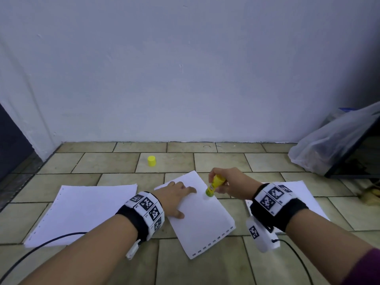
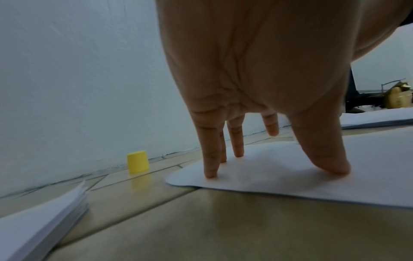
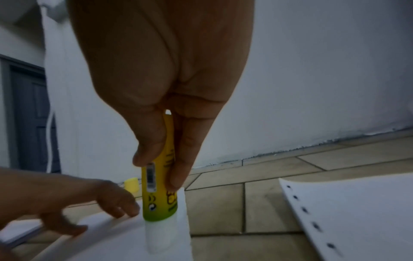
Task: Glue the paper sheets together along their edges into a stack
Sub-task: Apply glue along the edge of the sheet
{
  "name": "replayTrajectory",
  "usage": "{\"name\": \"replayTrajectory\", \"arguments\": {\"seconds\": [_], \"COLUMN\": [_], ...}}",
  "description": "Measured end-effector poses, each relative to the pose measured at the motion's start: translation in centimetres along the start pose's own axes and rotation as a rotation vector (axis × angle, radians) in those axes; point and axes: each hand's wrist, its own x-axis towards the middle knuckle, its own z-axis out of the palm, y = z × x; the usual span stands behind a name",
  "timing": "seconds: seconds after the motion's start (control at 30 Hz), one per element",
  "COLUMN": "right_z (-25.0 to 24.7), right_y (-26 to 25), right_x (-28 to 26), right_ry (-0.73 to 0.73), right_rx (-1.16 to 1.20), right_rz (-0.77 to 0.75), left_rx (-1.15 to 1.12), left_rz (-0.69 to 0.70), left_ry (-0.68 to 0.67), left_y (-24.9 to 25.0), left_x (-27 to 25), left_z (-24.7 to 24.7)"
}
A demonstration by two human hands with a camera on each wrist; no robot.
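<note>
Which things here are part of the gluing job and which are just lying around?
Part of the job:
- glue stick, gripped by the right hand
- middle paper sheet, pressed down by the left hand
- left paper stack
- right paper sheets
- yellow cap, off the stick

Just lying about:
- plastic bag
- black cable
</note>
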Motion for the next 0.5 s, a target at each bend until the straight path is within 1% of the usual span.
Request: {"name": "replayTrajectory", "arguments": {"seconds": [0.1, 0.17, 0.37, 0.43, 0.5], "right_z": [-0.1, -0.2, -0.8, -1.3, -2.3], "right_y": [0.3, 0.3, 0.3, 0.5, 0.8], "right_x": [-2.5, -3.8, -5.4, -5.6, -5.3], "right_ry": [-0.069, -0.106, -0.184, -0.177, -0.086], "right_rx": [-0.114, -0.143, -0.224, -0.208, -0.109], "right_rz": [-0.015, -0.002, 0.011, 0.01, 0.009], "left_rx": [0.063, 0.118, 0.226, 0.259, 0.279], "left_rz": [0.009, -0.004, 0.004, -0.006, -0.021], "left_ry": [-0.039, -0.063, -0.106, -0.117, -0.107], "left_y": [0.4, 0.7, 0.3, 0.2, 0.1], "left_x": [0.0, 0.1, -0.3, -0.7, -1.1], "left_z": [-0.4, -0.5, -0.7, -0.8, -0.9]}}
